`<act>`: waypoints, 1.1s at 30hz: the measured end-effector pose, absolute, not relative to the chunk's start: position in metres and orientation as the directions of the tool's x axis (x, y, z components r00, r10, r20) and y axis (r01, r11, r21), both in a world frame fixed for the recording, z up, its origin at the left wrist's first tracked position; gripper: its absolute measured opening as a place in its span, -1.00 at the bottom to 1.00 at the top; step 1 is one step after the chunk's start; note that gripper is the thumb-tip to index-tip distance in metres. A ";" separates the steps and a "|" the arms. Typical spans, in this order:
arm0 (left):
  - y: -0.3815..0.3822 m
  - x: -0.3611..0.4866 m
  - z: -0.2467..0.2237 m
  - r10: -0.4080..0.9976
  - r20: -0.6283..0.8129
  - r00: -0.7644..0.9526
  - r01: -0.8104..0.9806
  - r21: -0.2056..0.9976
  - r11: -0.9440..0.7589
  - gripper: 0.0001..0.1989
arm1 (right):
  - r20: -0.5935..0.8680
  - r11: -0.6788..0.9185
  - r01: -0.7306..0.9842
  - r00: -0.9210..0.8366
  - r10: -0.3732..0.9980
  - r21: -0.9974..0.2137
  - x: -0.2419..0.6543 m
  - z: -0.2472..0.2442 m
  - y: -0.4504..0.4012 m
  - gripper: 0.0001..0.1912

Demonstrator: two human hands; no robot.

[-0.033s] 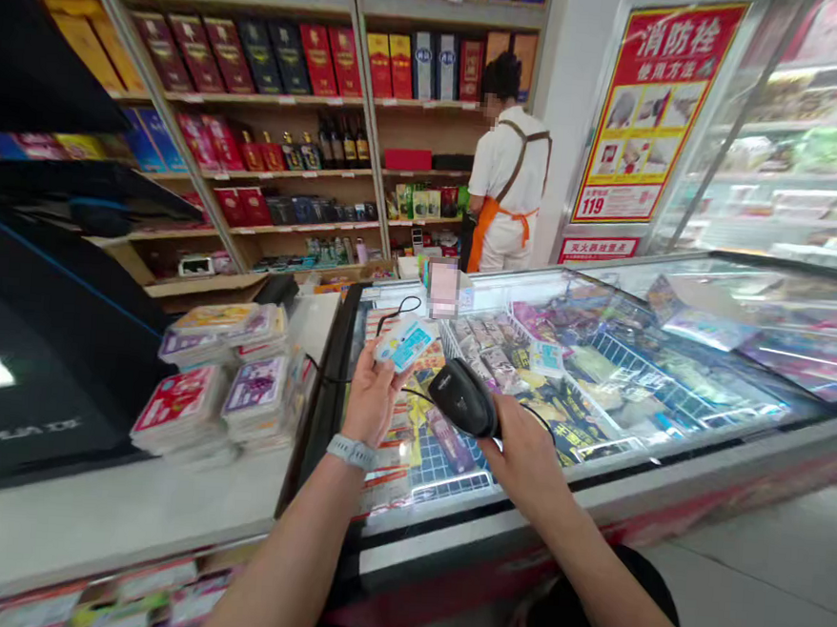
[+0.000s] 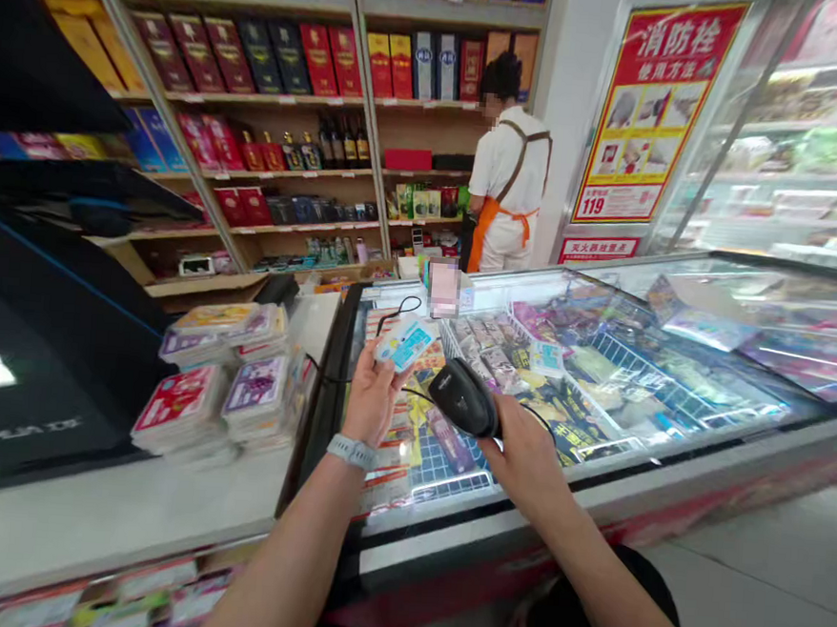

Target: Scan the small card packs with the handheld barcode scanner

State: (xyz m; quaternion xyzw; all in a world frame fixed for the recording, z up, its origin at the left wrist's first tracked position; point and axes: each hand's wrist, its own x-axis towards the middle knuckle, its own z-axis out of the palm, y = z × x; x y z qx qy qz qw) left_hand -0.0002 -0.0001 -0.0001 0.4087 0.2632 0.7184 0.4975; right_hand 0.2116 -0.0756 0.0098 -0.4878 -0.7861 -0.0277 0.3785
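My left hand (image 2: 371, 401) is closed on a small flat packet (image 2: 409, 343), white and light blue with printing, pinched at its lower left edge. In my right hand (image 2: 527, 455) is a black barcode scanner (image 2: 464, 398), its head tilted toward the packet, with a small gap between the two. Dark cable (image 2: 339, 377) runs behind my left hand. Both hands are above the glass top of a chest freezer (image 2: 440, 516), which has packaged goods in wire baskets inside. A similar blue-and-white packet or label (image 2: 546, 358) shows farther right on the freezer.
Stacks of flat fruit-pictured packs (image 2: 256, 385) stand on the white counter (image 2: 110, 512) to the left, beside a dark monitor (image 2: 44, 345). A person in an orange apron (image 2: 510, 186) stands beyond the freezer near shelves of boxes (image 2: 285, 56). A carton (image 2: 702, 309) lies on the freezer's far right.
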 end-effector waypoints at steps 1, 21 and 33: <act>0.000 0.000 0.000 0.930 0.326 -0.169 -0.492 0.790 -0.367 -0.65 | 0.619 0.523 0.785 -0.237 0.748 -0.331 0.212 0.010 -0.076 -0.71; 0.007 0.015 -0.003 0.986 0.106 -0.127 -0.241 0.961 -0.134 -0.41 | 0.872 0.607 0.777 -0.168 0.459 -0.170 0.223 -0.028 -0.081 -0.49; 0.079 0.085 -0.006 0.962 0.256 0.091 0.111 0.958 -0.265 -0.64 | 0.863 0.568 0.779 -0.071 0.501 -0.265 0.232 -0.017 -0.086 -0.54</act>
